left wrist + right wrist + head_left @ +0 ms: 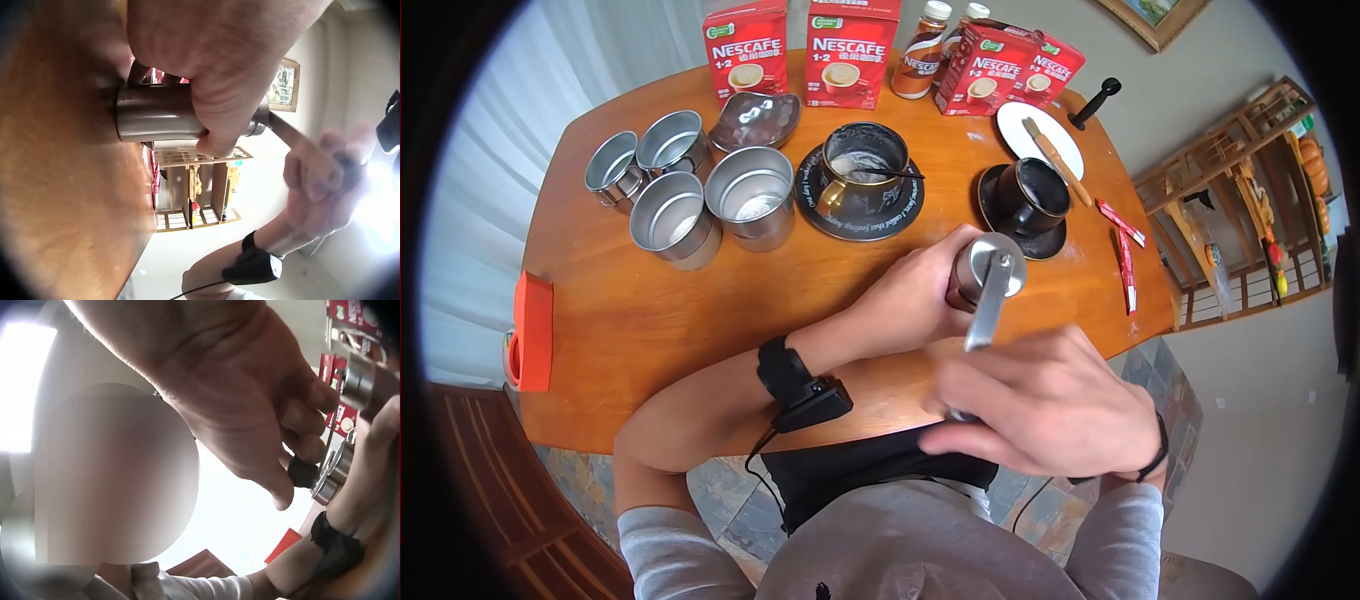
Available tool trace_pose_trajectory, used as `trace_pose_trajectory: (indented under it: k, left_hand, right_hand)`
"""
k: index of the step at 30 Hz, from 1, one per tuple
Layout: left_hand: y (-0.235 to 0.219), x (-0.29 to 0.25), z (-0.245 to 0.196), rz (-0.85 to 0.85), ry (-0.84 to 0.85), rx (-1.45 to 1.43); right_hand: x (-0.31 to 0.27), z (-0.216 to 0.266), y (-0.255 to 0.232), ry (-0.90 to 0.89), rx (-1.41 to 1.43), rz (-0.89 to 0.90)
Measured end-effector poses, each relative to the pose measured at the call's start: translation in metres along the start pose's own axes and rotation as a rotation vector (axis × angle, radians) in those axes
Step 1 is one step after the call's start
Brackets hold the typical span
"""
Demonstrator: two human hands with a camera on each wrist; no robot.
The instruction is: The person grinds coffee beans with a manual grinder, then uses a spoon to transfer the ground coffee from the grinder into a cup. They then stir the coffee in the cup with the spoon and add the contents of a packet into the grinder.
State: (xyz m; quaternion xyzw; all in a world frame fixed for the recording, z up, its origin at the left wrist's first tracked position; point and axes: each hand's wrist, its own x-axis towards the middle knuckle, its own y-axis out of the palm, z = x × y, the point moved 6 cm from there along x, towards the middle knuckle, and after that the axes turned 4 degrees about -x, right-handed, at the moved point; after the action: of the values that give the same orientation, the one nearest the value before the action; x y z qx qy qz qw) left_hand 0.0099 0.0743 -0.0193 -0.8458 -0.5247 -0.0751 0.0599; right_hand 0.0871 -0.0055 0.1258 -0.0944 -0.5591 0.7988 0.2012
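A cylindrical metal grinder [156,112] stands upright on the table, its steel top [990,268] fitted with a flat crank arm [990,312]. My left hand [925,285] is wrapped round its body, thumb and fingers on opposite sides in the left wrist view. My right hand [1050,400], slightly blurred, holds the crank's dark knob [302,472] between thumb and curled fingers, on the side of the grinder toward my body. The knob is mostly hidden by the fingers in the head view.
Several steel cups [750,195] and a dark dish [755,122] stand left. Behind the grinder are a black cup [1040,190] on a saucer and a larger cup [865,150] with a spoon. Red boxes [847,60] line the back; a brush [1055,160] rests on a white plate [1010,122].
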Motion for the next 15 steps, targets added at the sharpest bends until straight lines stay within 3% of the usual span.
trace_pose_trajectory:
  k: [3, 5, 9, 10, 12, 14, 15]
  left_hand:
    - [-0.005, -0.002, -0.01, 0.061, 0.024, -0.164]
    - [-0.006, -0.006, -0.014, 0.091, 0.034, -0.161]
    - [0.005, 0.004, 0.011, 0.171, -0.139, 0.071]
    - [0.004, 0.005, 0.011, 0.146, -0.132, 0.09]
    - [0.001, 0.001, 0.0, -0.061, 0.116, 0.078]
    - [0.002, 0.001, -0.004, 0.017, -0.026, 0.009]
    - [0.001, 0.0, -0.004, 0.011, -0.01, 0.031]
  right_hand:
    - [0.045, -0.007, 0.006, -0.034, -0.008, -0.177]
    - [0.069, -0.023, 0.009, 0.03, -0.039, -0.13]
    - [0.098, -0.065, -0.002, 0.101, -0.136, -0.255]
    - [0.101, -0.076, -0.005, 0.169, -0.17, -0.252]
    - [0.095, -0.097, -0.018, 0.194, -0.251, -0.301]
    - [0.081, -0.132, -0.03, 0.338, -0.168, -0.274]
    - [0.067, -0.146, -0.034, 0.38, -0.165, -0.277]
